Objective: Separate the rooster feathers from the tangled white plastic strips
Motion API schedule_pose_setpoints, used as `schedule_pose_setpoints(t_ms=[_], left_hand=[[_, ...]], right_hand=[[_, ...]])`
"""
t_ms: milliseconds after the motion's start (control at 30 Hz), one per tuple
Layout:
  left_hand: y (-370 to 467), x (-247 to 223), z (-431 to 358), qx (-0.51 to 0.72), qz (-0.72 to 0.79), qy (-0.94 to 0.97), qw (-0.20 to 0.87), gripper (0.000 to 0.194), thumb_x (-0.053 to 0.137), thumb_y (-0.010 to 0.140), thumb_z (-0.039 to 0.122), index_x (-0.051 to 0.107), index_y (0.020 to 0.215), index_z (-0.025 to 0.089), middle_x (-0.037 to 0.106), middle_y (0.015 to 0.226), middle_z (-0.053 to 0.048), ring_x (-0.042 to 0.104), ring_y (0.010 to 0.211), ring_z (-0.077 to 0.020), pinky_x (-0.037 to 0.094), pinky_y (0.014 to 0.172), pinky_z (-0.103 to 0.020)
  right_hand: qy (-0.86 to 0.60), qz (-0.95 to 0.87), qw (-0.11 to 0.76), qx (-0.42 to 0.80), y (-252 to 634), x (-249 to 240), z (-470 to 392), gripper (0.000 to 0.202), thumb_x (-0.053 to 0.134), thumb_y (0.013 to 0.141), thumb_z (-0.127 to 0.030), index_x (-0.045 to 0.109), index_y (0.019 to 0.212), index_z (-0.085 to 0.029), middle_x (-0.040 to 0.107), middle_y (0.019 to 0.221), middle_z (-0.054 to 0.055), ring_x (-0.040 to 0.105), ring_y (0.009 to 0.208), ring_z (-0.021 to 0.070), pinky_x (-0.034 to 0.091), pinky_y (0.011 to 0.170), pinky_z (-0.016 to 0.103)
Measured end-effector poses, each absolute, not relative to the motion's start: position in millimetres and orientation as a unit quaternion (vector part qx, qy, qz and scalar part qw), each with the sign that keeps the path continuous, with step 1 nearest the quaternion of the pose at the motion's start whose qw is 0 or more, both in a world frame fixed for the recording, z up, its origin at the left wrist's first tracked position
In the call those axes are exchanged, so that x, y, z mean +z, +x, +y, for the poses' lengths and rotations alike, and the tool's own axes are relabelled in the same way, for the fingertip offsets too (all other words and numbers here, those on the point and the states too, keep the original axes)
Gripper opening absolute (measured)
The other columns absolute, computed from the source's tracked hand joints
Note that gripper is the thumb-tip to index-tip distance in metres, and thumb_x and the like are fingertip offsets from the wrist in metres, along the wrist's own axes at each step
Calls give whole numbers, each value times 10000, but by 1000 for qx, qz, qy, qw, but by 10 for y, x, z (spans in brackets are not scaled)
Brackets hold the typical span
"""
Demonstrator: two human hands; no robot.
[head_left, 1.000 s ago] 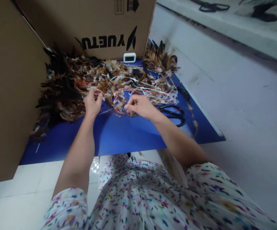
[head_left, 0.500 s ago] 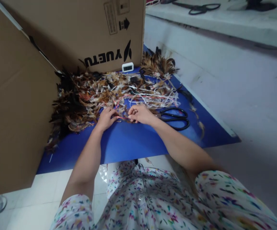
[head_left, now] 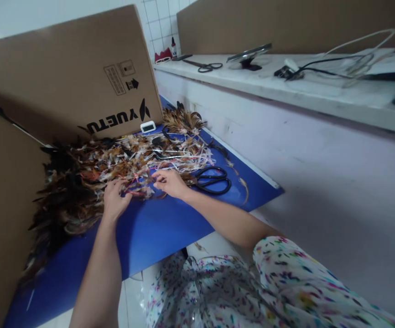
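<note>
On the blue table [head_left: 163, 228], feathers [head_left: 115, 159] lie piled by a brown box [head_left: 81, 86]. The left hand [head_left: 114, 198] and right hand [head_left: 170, 183] are apart at the pile's front; I can't tell if they pinch anything. Scissors [head_left: 194, 181] lie beside the right one.

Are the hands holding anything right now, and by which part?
Cannot be told: the left hand is by the pink strand and the right hand by small feathers, but any grip is too blurred to confirm.

White, colourfully flecked clothing [head_left: 218, 287] — short-sleeved (floral, perhaps).
</note>
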State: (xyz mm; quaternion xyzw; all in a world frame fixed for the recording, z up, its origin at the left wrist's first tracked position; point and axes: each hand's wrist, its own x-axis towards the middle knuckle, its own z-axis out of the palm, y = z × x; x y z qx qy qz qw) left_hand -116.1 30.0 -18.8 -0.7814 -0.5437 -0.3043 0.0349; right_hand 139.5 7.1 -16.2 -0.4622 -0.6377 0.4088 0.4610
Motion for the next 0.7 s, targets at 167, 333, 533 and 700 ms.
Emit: schedule_pose_setpoints(t_ms=[167, 333, 533, 700], left_hand=[[-915, 0, 76, -436, -507, -735, 115, 198, 556, 813, 260, 722, 907, 205, 708, 1032, -112, 646, 1073, -296, 462, 1034, -487], [-654, -53, -29, -536, -523, -622, -228, 227, 589, 871, 418, 672, 900, 208, 665, 732, -16, 623, 643, -155, 519, 624, -295], [-392, -93, -131, -461, -488, -534, -513, 459, 740, 745, 571, 632, 970, 186, 677, 759, -24, 537, 449, -80, 213, 336, -159], [-327, -65, -205, -439, -474, -548, -531, 465, 791, 708, 564, 653, 930, 180, 701, 792, -43, 526, 429, -62, 203, 324, -159]], right_hand=[[-439, -517, 499, 539, 1354, -67, 80, 117, 722, 769, -135, 626, 826, -168, 628, 690, -44, 610, 607, 102, 495, 561, 219], [-403, -439, 522, 610, 1366, 70, -1, 129, 694, 777, -126, 575, 775, -174, 625, 689, -33, 683, 681, 124, 476, 511, 194], [-382, -447, 521, 619, 1396, -22, 22, 204, 760, 721, -318, 618, 764, -177, 631, 706, -25, 629, 690, 101, 436, 508, 179], [-381, -460, 527, 605, 1382, -64, 21, 257, 798, 666, -347, 611, 712, -177, 534, 602, -69, 466, 553, 56, 372, 479, 181]])
